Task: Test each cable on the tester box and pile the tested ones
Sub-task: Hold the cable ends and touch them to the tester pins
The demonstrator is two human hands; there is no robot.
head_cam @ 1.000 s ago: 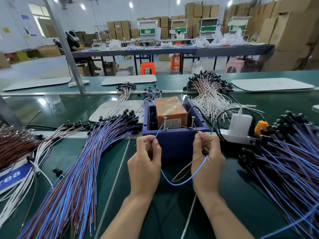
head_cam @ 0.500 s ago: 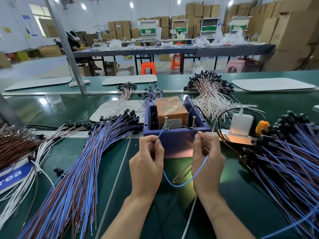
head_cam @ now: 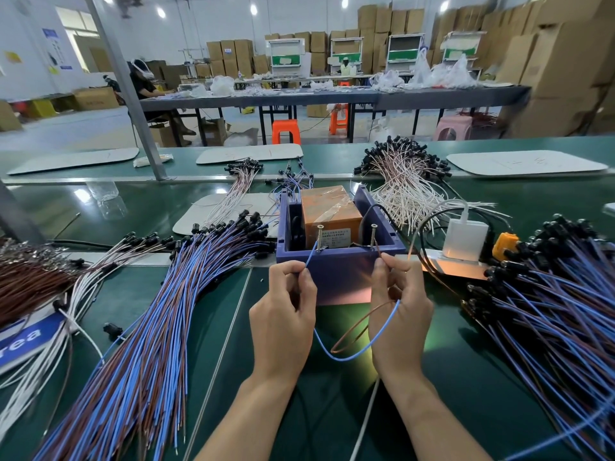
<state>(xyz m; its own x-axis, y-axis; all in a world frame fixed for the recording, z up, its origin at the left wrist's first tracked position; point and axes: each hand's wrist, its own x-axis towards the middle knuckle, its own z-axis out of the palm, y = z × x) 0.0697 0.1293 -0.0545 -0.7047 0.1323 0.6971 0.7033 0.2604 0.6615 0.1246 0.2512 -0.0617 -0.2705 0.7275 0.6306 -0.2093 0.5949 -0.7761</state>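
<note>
Green matting (head_cam: pixel 449 377) covers the bench in front of me, in a hall stacked with cartons. Just ahead of my wrists the cable (head_cam: pixel 349 358) under test, one blue lead and one brown, hangs in a slack loop between my hands, close to the front wall of the tester box (head_cam: pixel 339 271). My left hand (head_cam: pixel 283 317) pinches the blue end, its tip at the foot of the left screw post (head_cam: pixel 320 237). My right hand (head_cam: pixel 399 314) pinches the brown end at the right screw post (head_cam: pixel 372 236). I cannot tell whether either tip truly touches metal, and that is my first worry: a tip that skates off a post would read as a bad cable when it is sound. I grip well back from the tips, so a small tremor could swing them wide. A warm glow (head_cam: pixel 357 292) lies on the box front; I cannot see its source, so trusting it as a pass signal could mislead me. The loop could catch my right fingers when I lift away. Farther out, the left pile (head_cam: pixel 149 327) and the right pile (head_cam: pixel 549 311) look alike, blue and brown both, so dropping this one on the wrong side would mix tested with untested. The white charger (head_cam: pixel 464 239) and its leads sit near my right hand, easy to snag.
</note>
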